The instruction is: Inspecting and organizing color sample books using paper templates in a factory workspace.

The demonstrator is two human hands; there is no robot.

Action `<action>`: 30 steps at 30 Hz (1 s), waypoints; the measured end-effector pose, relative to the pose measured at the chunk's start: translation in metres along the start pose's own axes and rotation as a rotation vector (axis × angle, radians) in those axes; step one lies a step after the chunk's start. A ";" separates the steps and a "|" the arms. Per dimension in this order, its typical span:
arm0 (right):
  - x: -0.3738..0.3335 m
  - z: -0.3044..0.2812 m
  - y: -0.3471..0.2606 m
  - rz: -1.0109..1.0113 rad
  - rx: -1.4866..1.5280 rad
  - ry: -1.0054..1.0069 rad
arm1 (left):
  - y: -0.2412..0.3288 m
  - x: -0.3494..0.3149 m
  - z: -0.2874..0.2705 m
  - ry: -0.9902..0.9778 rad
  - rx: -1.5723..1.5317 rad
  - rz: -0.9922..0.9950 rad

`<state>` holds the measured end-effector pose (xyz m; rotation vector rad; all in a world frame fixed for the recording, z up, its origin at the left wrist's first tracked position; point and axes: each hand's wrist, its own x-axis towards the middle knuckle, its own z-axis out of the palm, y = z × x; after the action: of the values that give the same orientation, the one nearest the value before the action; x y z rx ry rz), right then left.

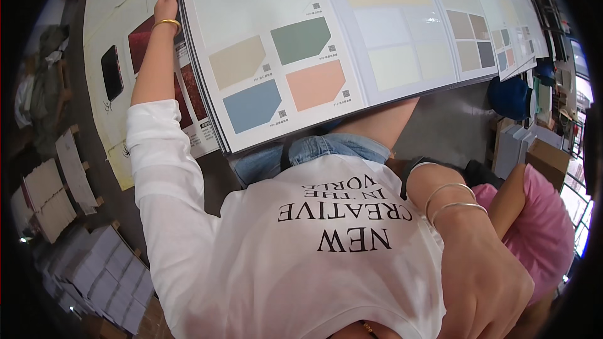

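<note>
A large open colour sample book (367,97) lies across the table's near edge, over my lap. Its left page carries beige, green, blue and salmon swatches; the pages to the right hold pale panels and smaller brown and grey swatches. My left hand (167,4), below which a gold bangle circles the wrist, grips the book's far left edge, with the fingers partly hidden. Raised close to the camera at the lower right, my right hand (483,282) is away from the book. Two silver bangles (455,204) sit on that wrist; its fingers are mostly out of sight.
A black phone (112,73) lies on the table left of my forearm. Under that arm is a dark red printed sheet (188,94). A person in a pink top (540,232) is close on my right. Stacked paper bundles (103,276) stand at the lower left.
</note>
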<state>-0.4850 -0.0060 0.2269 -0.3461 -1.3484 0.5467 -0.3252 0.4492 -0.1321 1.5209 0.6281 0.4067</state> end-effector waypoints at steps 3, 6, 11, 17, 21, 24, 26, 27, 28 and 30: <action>-0.002 0.002 0.003 -0.004 0.004 0.055 | -0.004 0.001 -0.010 -0.068 -0.082 -0.032; -0.003 0.004 0.006 -0.028 0.108 0.030 | 0.002 -0.015 -0.001 -0.100 -0.091 0.007; -0.008 0.013 -0.002 0.032 0.153 0.015 | 0.007 -0.026 0.005 -0.110 -0.058 0.006; -0.004 0.005 0.012 -0.082 0.009 -0.045 | 0.000 -0.020 0.002 -0.080 -0.064 0.045; -0.014 0.020 0.006 -0.174 0.098 -0.003 | -0.005 -0.014 0.004 -0.055 -0.045 0.077; -0.016 0.019 0.010 -0.158 0.132 0.027 | -0.006 -0.016 0.002 -0.046 -0.016 0.097; -0.015 0.016 0.015 -0.196 0.084 0.050 | -0.004 -0.015 0.000 -0.025 -0.050 0.033; -0.011 0.013 0.018 -0.227 0.083 0.018 | 0.005 -0.021 0.008 -0.017 -0.063 0.029; -0.008 0.010 0.021 -0.262 0.092 -0.016 | 0.011 -0.025 0.010 -0.022 -0.083 0.002; -0.004 0.004 0.023 -0.219 0.130 -0.023 | 0.019 -0.029 0.012 -0.019 -0.104 -0.029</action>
<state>-0.4931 0.0108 0.2121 -0.0848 -1.3453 0.4533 -0.3382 0.4230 -0.1106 1.4138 0.6049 0.3963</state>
